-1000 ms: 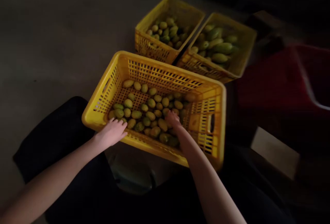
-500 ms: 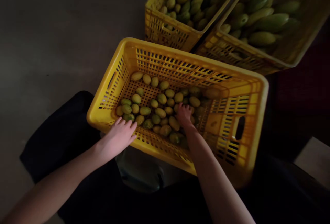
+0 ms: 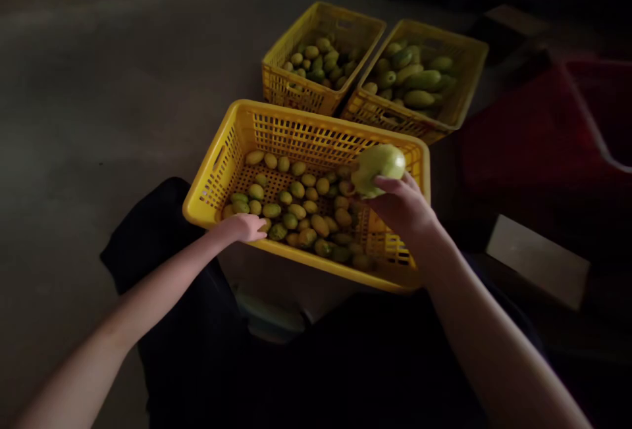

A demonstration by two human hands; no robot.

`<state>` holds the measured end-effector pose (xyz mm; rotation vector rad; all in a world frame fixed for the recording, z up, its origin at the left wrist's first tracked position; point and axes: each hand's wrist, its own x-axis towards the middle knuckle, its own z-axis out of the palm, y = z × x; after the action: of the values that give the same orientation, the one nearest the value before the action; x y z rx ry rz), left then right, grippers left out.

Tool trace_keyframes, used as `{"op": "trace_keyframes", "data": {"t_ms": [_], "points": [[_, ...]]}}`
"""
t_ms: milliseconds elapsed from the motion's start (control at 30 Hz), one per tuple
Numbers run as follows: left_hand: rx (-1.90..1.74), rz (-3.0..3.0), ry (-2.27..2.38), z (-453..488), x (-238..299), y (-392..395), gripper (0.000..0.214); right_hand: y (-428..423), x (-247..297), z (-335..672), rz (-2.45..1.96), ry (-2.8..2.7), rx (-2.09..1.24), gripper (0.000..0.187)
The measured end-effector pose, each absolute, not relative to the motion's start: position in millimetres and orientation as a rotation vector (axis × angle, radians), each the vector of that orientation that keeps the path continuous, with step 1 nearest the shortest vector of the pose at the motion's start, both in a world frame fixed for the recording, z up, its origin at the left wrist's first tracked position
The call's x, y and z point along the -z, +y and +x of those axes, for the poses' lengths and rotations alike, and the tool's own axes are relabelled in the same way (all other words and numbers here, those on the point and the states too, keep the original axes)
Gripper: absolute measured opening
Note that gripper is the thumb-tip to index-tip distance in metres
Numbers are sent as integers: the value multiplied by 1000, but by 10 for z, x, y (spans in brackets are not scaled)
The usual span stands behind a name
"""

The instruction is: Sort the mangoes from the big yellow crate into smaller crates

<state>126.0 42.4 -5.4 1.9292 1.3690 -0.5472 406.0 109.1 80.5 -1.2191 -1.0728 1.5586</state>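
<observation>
In front of me a yellow plastic crate [image 3: 309, 261] with slotted walls stands tilted in view. A layer of small yellow-green melons [image 3: 296, 210] covers part of its floor. My right hand [image 3: 402, 202] is raised above the crate's right end, fingers wrapped round a pale green, rounded melon [image 3: 382, 162]; it looks larger than those below, being nearer the camera. My left hand [image 3: 245, 226] is at the crate's near rim on the left, its fingers bent over the edge beside the closest melons.
Beyond the crate stand two more yellow crates, one with small round melons [image 3: 311, 52], the other with longer green ones [image 3: 423, 79]. A dark red container [image 3: 518, 126] is at right. Nearer me lies a pale block-like object [image 3: 538, 261]. Grey concrete floor [image 3: 123, 87] spreads left.
My right hand has come up out of the crate and now holds a melon. The left hand, spread before, has curled at the rim. The view has shifted, showing more floor.
</observation>
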Motion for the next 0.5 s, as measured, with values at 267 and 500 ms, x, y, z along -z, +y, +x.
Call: {"op": "trace_keyframes", "data": {"t_ms": [267, 500], "points": [[664, 1715, 1555, 1398, 481, 1114, 18, 673, -826, 3964, -1093, -518, -1790, 33], [601, 1695, 1907, 1463, 1052, 1786, 31, 723, -771, 4121, -1332, -122, -1830, 34]]}}
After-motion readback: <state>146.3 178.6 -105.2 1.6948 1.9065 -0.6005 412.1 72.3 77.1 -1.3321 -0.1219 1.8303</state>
